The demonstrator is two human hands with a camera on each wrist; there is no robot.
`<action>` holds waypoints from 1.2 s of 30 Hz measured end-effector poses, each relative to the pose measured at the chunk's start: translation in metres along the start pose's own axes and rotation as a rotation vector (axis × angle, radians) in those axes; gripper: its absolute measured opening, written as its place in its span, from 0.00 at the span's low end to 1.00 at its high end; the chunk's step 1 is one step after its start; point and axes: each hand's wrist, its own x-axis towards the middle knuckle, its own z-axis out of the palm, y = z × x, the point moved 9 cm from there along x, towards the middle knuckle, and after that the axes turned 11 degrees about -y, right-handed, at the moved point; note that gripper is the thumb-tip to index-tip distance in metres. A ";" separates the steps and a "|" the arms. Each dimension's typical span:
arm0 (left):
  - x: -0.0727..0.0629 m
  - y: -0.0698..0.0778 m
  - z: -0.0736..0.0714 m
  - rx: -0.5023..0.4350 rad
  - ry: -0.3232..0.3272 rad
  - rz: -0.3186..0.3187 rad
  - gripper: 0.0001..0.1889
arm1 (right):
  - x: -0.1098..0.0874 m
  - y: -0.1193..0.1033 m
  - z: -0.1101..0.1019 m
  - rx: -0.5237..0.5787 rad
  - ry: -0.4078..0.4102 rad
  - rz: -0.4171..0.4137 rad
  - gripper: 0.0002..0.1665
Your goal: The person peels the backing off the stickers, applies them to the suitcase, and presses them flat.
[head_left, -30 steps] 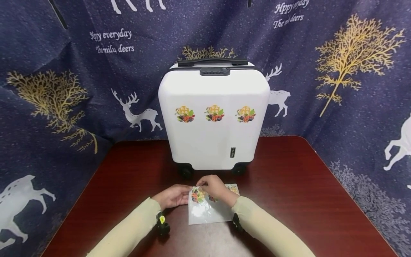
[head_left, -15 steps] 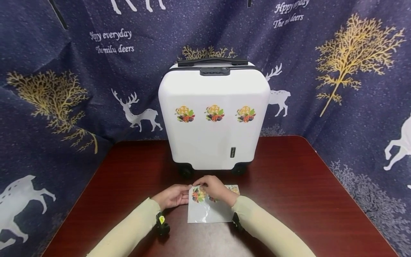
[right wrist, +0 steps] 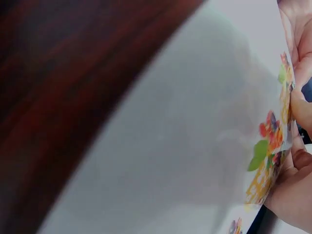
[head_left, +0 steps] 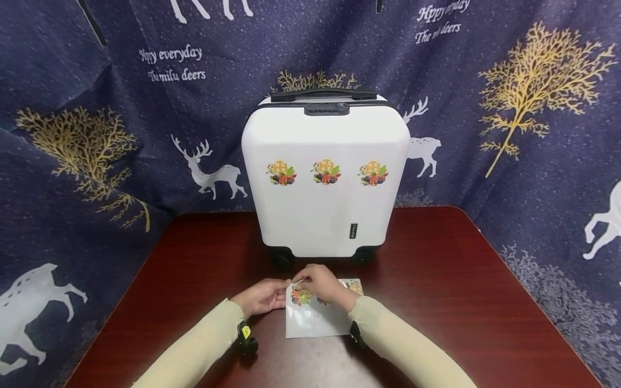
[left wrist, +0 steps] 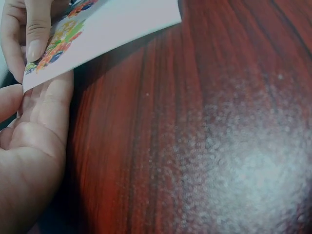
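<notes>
A white sticker sheet (head_left: 312, 323) with colourful fruit stickers along its far edge is held just above the table. My left hand (head_left: 262, 297) pinches its far left corner between thumb and fingers; in the left wrist view, the fingers of the left hand (left wrist: 41, 131) pass under the sheet. The right hand (head_left: 324, 283) reaches over the far edge, its thumb and finger pinching at the border of the leftmost fruit sticker (head_left: 301, 297). A pale curved edge shows at these fingertips. In the right wrist view, the sheet (right wrist: 195, 117) bends, and part of the middle sticker (right wrist: 265, 165) shows.
Behind the hands, a white suitcase (head_left: 325, 215) stands upright on the dark red table (head_left: 436, 291). Three similar fruit stickers (head_left: 326, 172) sit in a row on its front. A blue curtain (head_left: 194, 113) with deer and trees hangs behind.
The right fingertips have shifted slightly left along the sheet's far edge, and a pale curved edge now shows at them. The left hand keeps its place, while the sheet tilts slightly.
</notes>
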 end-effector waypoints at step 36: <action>-0.001 0.001 0.006 -0.076 -0.042 0.007 0.17 | -0.001 0.001 -0.007 0.040 0.098 0.044 0.03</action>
